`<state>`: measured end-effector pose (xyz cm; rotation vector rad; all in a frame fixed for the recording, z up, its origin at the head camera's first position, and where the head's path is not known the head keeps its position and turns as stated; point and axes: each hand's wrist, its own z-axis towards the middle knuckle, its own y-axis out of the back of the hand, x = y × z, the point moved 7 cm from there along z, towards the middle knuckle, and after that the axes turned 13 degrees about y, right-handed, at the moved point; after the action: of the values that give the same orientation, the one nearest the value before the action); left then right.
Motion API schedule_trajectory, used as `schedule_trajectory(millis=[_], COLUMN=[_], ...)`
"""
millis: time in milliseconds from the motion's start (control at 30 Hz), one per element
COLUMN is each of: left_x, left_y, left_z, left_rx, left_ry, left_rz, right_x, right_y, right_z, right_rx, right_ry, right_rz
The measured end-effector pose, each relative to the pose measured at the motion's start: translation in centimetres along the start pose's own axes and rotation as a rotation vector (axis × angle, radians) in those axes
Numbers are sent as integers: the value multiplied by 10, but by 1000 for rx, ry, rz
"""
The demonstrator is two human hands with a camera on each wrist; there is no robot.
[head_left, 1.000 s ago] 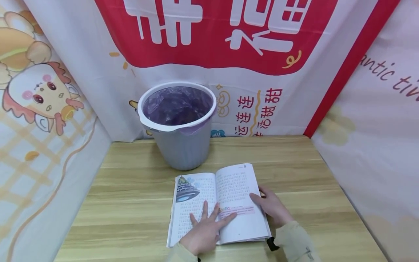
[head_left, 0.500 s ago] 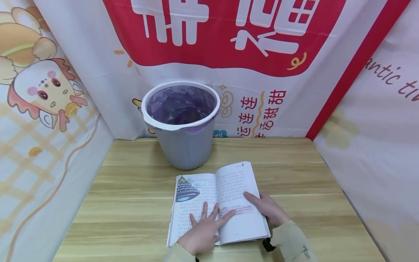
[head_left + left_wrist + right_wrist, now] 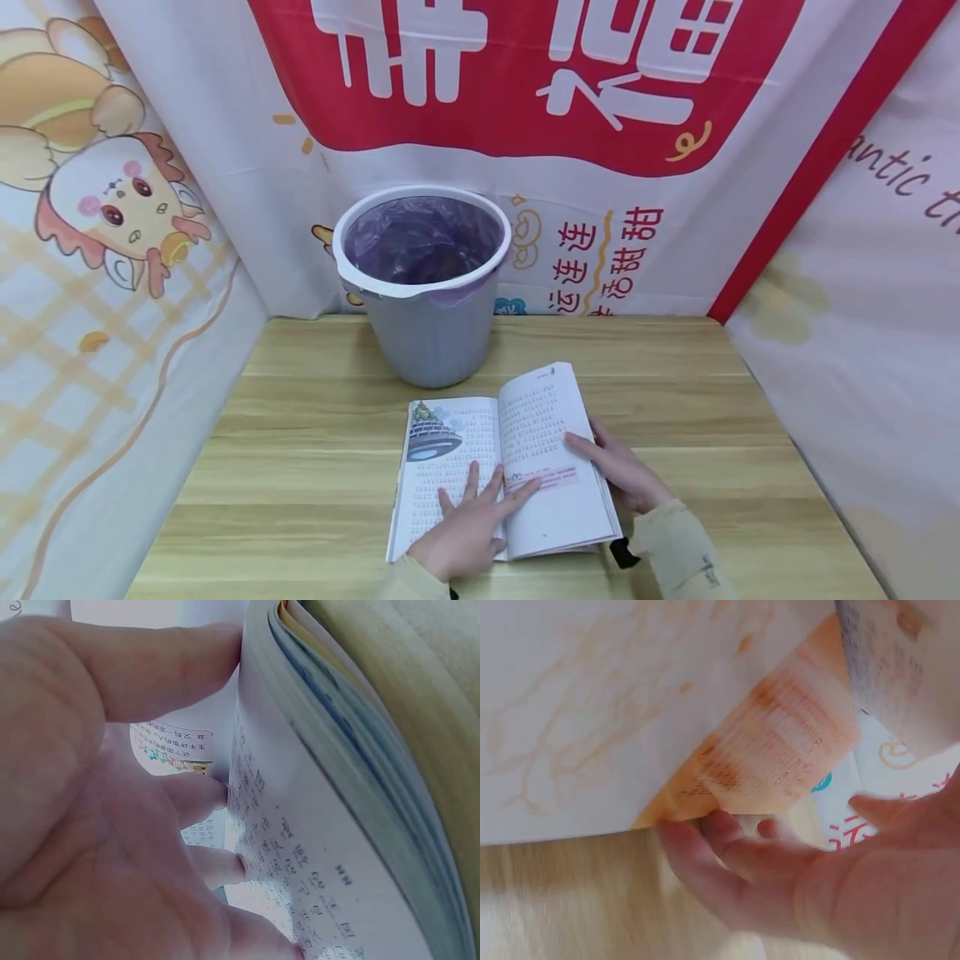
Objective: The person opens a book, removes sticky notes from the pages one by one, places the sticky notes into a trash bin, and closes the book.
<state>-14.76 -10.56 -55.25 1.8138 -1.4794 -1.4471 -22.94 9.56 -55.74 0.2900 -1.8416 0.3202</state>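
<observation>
An open book [image 3: 551,517] lies on the wooden table, its left page bearing a picture of a round, ship-like building. My left hand [image 3: 461,533] presses on it near the spine, fingers spread across both pages. In the left wrist view the thumb [image 3: 172,671] and fingertips touch the paper beside the thick page edges. My right hand [image 3: 626,471] grips the book's right edge, thumb on the page and the other fingers behind. From the right wrist, fingers [image 3: 705,862] touch the lower edge of the white and orange back cover [image 3: 780,735]. The right half is tilted up a little.
A grey bin [image 3: 431,333] lined with a purple bag stands behind the book, near the back wall. Printed cloth hangs on the back and both sides. Wooden tabletop [image 3: 300,467] extends left and right of the book.
My right thumb moved inward over the page, then slightly back out. The right half of the book has risen a little. My left hand keeps its place on the pages.
</observation>
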Motion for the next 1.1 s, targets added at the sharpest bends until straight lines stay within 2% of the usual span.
schedule_trajectory(millis=[200,300,433,533,633,700,767,833,900,967,1100], left_x=[-2,-1,0,6,23,41,60,76,84,84,74], left_y=[-3,-7,-8,0,16,27,32,32,28,24,21], left_z=[1,3,4,2,-1,-3,-4,-5,-6,-6,-4], left_rx=[-16,-11,6,16,-29,-69,-101,-104,-93,-85,-91], left_ry=[-9,-20,-35,-65,-83,-42,39,120,159,147,98], left_rz=[7,12,16,-23,-109,-156,-195,-211,-232,-237,-202], right_x=[0,5,15,21,29,35,43,50,57,63,73], right_y=[26,32,29,26,29,34,41,49,56,60,59], right_z=[-5,-6,-7,-11,-14,-17,-19,-21,-23,-25,-27], right_rx=[-149,-195,-212,-225,-233,-237,-238,-244,-249,-250,-248], right_ry=[-14,8,40,46,75,94,115,114,112,110,133], right_rz=[-211,-235,-280,-348,-385,-399,-422,-437,-466,-478,-468])
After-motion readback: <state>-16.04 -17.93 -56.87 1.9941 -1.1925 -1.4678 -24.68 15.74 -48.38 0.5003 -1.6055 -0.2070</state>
